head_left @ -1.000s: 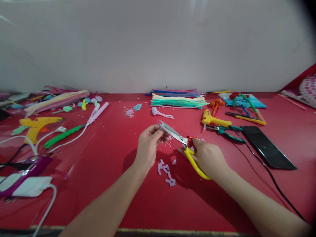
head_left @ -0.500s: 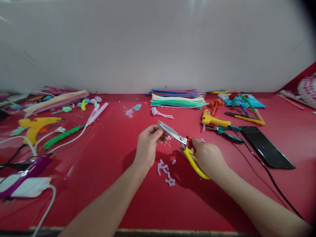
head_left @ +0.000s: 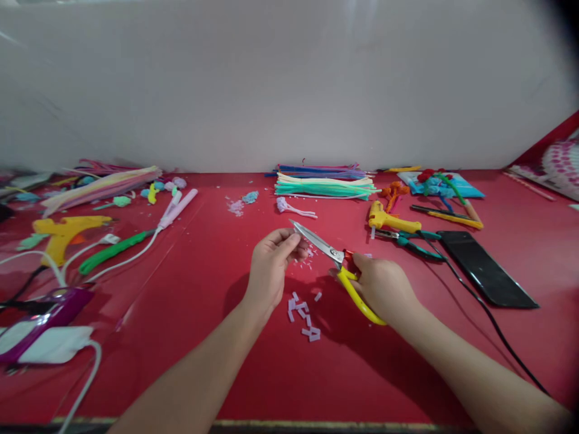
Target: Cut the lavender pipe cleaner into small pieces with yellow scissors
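My right hand (head_left: 384,288) grips the yellow handles of a pair of scissors (head_left: 328,253), whose steel blades point up and left, closed or nearly so. My left hand (head_left: 271,265) pinches something small at the blade tips; what it holds is hidden by the fingers. Below the hands, several short lilac pipe-cleaner pieces (head_left: 305,313) lie on the red table (head_left: 203,337).
A stack of coloured pipe cleaners (head_left: 323,184) lies at the back. Right: a yellow glue gun (head_left: 391,220), teal pliers (head_left: 414,241), a black phone (head_left: 486,268) and a black cable (head_left: 493,316). Left: another glue gun (head_left: 63,232), a green tool (head_left: 113,250), cables, a purple device (head_left: 49,310).
Hardly anything has moved; both hands and the scissors stay at the same spot, with only a slight shift of the view.
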`<state>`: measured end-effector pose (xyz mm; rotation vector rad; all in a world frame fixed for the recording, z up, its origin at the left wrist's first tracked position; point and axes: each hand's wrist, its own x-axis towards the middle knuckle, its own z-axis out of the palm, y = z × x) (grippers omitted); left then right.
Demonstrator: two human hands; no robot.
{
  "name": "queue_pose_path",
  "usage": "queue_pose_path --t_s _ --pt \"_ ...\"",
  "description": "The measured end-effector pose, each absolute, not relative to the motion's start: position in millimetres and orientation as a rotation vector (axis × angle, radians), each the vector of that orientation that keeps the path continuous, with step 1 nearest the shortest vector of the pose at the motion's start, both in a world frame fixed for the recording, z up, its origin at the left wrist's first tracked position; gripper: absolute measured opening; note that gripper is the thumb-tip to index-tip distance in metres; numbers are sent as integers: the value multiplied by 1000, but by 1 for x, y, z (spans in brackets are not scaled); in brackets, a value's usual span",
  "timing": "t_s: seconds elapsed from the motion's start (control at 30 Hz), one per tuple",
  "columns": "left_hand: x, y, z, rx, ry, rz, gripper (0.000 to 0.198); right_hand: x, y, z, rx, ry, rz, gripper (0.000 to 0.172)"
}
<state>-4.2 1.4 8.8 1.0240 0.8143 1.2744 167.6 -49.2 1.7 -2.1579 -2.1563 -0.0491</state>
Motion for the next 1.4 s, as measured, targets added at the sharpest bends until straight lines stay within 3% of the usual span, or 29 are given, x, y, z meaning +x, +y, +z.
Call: queue_pose_path --t_s 0.27,0.5,0.63,0.9,1.03,1.23,1.4 --pt "-2 1 8 1034 808 1187 11 174 -45 1 -2181 -1995 -26 39" --pt "3 -6 10 1273 758 751 17 167 -46 5 -1737 -1650 796 29" --pt "6 -12 9 1388 746 595 16 163 -50 14 -1589 -1550 987 23" --pt "10 -20 3 1564 888 633 9 164 -48 1 -1632 -1651 845 12" --pt "10 -19 6 1520 928 712 9 165 -48 -1 -1691 -1720 778 18" --pt "2 -3 9 1162 960 1107 12 169 -48 4 -2010 -1962 267 31" --pt "-3 1 7 1015 876 1256 5 166 -48 0 -2080 -2088 76 36"
